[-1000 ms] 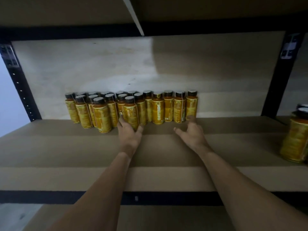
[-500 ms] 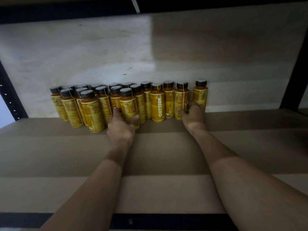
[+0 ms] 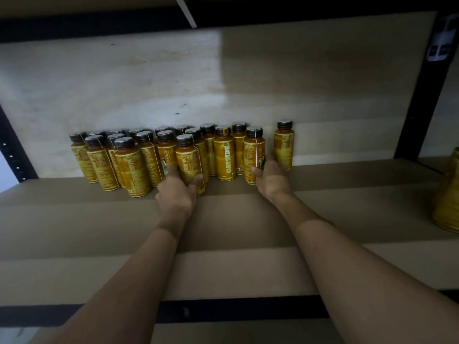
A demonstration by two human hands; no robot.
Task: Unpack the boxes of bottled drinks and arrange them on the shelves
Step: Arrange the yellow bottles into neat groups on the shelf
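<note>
Several yellow-labelled bottles with dark caps (image 3: pixel 224 155) stand in a cluster at the back of a brown shelf board (image 3: pixel 223 219). My left hand (image 3: pixel 177 192) grips the base of a front bottle (image 3: pixel 188 162), thumb on its right side. Around the lower part of another front bottle (image 3: pixel 253 157) curls my right hand (image 3: pixel 272 178). A single bottle (image 3: pixel 284 145) stands apart just right of that hand, against the back panel.
A black upright post (image 3: pixel 422 95) bounds the shelf bay on the right, another (image 3: pixel 15 150) on the left. One more yellow bottle (image 3: pixel 448 194) stands at the far right edge. The upper shelf's black beam (image 3: pixel 99 26) runs overhead. The shelf's front half is bare board.
My right hand reached forward and closed on a front bottle, pulling it left so the rightmost bottle now stands alone. My left hand kept its hold on its bottle.
</note>
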